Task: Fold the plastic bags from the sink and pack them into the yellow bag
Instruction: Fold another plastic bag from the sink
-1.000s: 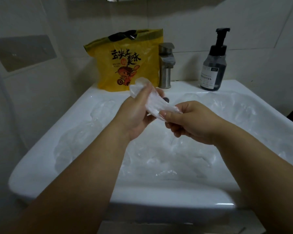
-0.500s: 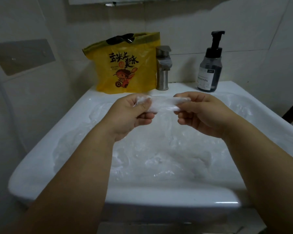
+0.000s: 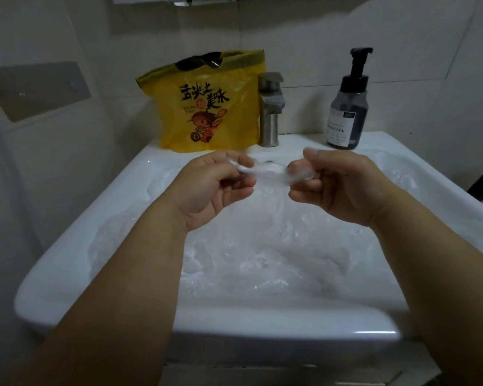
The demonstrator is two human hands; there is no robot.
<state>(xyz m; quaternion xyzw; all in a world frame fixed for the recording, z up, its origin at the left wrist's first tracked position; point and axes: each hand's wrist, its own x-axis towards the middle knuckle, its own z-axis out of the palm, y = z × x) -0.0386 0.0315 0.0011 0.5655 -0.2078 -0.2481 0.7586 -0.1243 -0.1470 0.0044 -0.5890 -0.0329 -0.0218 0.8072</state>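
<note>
White tiled walls close round the sink (image 3: 262, 321). Above its basin a clear plastic bag (image 3: 271, 174) is stretched between two grips, one end pinched by the left hand (image 3: 215, 188), the other clamped in the right hand (image 3: 343, 188). More plastic bags (image 3: 262, 260) are heaped in the basin below. On the sink's back edge the yellow bag (image 3: 209, 107) is stood, mouth open, just beside the faucet (image 3: 269, 112).

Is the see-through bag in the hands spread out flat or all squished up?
Squished up: the clear plastic bag is a narrow bunched strip stretched between the left hand and the right hand, each pinching one end.
</note>
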